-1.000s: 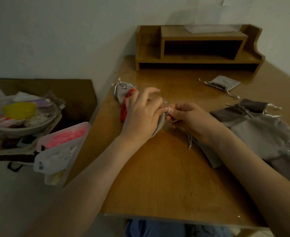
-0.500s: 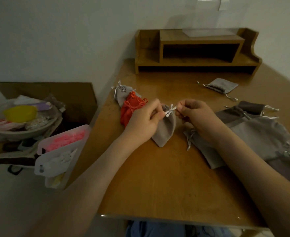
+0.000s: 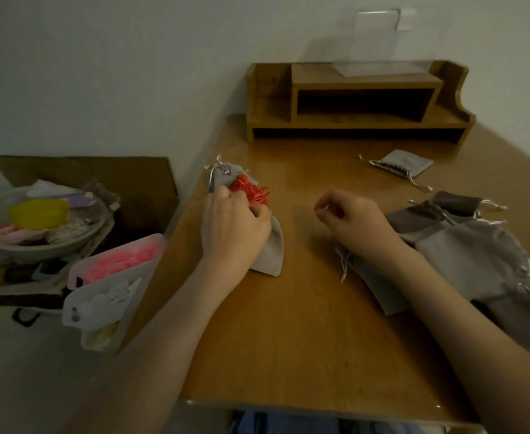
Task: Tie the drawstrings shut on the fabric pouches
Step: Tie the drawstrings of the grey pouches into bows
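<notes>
Head | left hand (image 3: 235, 227) grips grey pouch (image 3: 271, 250) | neck seemingly cinched | contents hidden

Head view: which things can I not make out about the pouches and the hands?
- Grey pouch: mouth and knot hidden under the left hand.
- Right hand: fingers curled; whether they pinch a cord is too small and dark to tell.
- Pouch pile: partly covered by the right forearm, cut off by the right edge.
</notes>
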`<state>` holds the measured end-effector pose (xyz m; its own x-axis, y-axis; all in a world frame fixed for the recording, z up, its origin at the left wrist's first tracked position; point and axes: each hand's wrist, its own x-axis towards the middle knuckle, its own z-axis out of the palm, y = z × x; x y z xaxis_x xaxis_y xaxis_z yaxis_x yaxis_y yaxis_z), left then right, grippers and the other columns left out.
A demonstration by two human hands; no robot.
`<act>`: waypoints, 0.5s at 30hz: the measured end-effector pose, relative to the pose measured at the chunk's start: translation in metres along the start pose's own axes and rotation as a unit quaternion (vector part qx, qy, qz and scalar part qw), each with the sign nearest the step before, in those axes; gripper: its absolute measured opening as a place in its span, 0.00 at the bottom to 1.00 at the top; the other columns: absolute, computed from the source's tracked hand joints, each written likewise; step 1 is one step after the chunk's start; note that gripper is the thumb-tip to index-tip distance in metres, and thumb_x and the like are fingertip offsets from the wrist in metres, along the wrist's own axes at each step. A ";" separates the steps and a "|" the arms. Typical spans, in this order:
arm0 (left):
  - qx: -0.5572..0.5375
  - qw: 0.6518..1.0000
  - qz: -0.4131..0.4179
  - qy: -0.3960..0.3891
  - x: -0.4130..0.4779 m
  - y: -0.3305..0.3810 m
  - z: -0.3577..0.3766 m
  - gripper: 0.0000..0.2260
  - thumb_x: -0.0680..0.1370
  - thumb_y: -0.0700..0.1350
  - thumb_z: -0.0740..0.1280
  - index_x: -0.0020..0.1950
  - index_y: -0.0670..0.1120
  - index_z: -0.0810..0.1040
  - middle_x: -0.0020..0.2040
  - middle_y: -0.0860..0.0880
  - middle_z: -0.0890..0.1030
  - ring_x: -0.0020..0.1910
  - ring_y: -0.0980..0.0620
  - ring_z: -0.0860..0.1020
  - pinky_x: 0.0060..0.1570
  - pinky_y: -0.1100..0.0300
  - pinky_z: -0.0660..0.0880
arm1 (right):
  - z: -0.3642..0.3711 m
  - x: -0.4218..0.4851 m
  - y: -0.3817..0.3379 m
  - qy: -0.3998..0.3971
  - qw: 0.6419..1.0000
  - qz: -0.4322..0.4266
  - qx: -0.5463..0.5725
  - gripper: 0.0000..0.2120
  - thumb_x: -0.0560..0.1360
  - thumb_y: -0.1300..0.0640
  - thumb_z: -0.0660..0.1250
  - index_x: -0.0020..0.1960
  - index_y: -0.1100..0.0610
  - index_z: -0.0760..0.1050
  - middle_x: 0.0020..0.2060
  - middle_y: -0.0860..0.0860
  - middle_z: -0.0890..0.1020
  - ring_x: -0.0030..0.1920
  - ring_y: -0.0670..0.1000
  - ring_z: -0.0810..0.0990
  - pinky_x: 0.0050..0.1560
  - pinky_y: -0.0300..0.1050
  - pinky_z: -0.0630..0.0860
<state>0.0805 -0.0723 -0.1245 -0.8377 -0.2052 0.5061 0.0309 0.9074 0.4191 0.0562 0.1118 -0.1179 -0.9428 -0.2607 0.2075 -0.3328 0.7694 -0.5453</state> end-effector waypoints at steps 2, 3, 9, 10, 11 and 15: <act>0.042 0.999 -0.024 -0.014 0.000 -0.001 0.001 0.10 0.78 0.47 0.59 0.39 0.45 0.68 0.49 0.44 0.70 0.54 0.46 0.69 0.56 0.54 0.64 | -0.003 -0.002 0.001 -0.053 0.996 -0.005 -0.066 0.07 0.79 0.56 0.60 0.56 0.53 0.72 0.49 0.50 0.75 0.49 0.49 0.74 0.48 0.42 0.74; 0.062 0.997 -0.034 -0.018 0.000 0.000 0.001 0.09 0.78 0.48 0.59 0.41 0.45 0.68 0.52 0.43 0.71 0.57 0.45 0.68 0.59 0.53 0.63 | -0.006 -0.003 0.000 -0.078 0.993 -0.005 -0.092 0.08 0.78 0.55 0.60 0.57 0.53 0.72 0.50 0.50 0.74 0.52 0.51 0.72 0.52 0.45 0.72; 0.048 0.996 0.051 0.057 -0.006 0.004 0.008 0.13 0.74 0.43 0.63 0.57 0.42 0.72 0.60 0.41 0.72 0.59 0.42 0.71 0.55 0.52 0.66 | -0.023 -0.008 0.003 -0.206 0.945 0.022 -0.253 0.19 0.77 0.50 0.61 0.66 0.51 0.63 0.60 0.51 0.66 0.64 0.55 0.62 0.66 0.54 0.58; 0.014 0.993 0.085 0.080 -0.006 0.005 0.009 0.10 0.74 0.42 0.62 0.54 0.43 0.74 0.57 0.42 0.74 0.57 0.43 0.72 0.53 0.54 0.66 | -0.024 -0.008 0.003 -0.214 0.945 0.020 -0.248 0.17 0.77 0.51 0.61 0.65 0.50 0.65 0.59 0.51 0.65 0.63 0.54 0.62 0.66 0.54 0.58; -0.017 0.989 0.116 0.089 -0.006 0.007 0.009 0.08 0.75 0.42 0.61 0.52 0.43 0.75 0.54 0.43 0.75 0.55 0.45 0.73 0.53 0.56 0.64 | -0.025 -0.008 0.003 -0.221 0.945 0.016 -0.241 0.13 0.78 0.52 0.61 0.62 0.50 0.66 0.57 0.50 0.66 0.62 0.54 0.63 0.66 0.53 0.59; -0.088 0.969 0.231 0.022 -0.007 0.012 0.008 0.07 0.78 0.42 0.59 0.51 0.45 0.76 0.48 0.49 0.77 0.48 0.51 0.75 0.52 0.58 0.61 | -0.028 -0.006 0.006 -0.229 0.944 0.000 -0.236 0.05 0.79 0.56 0.59 0.53 0.47 0.66 0.52 0.48 0.66 0.57 0.50 0.63 0.63 0.50 0.60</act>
<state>0.0820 -0.0574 -0.1291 -0.6883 0.1898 0.7001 0.4936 0.8298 0.2603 0.0598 0.1343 -0.1000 -0.8875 -0.4021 -0.2250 -0.3892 0.9156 -0.1010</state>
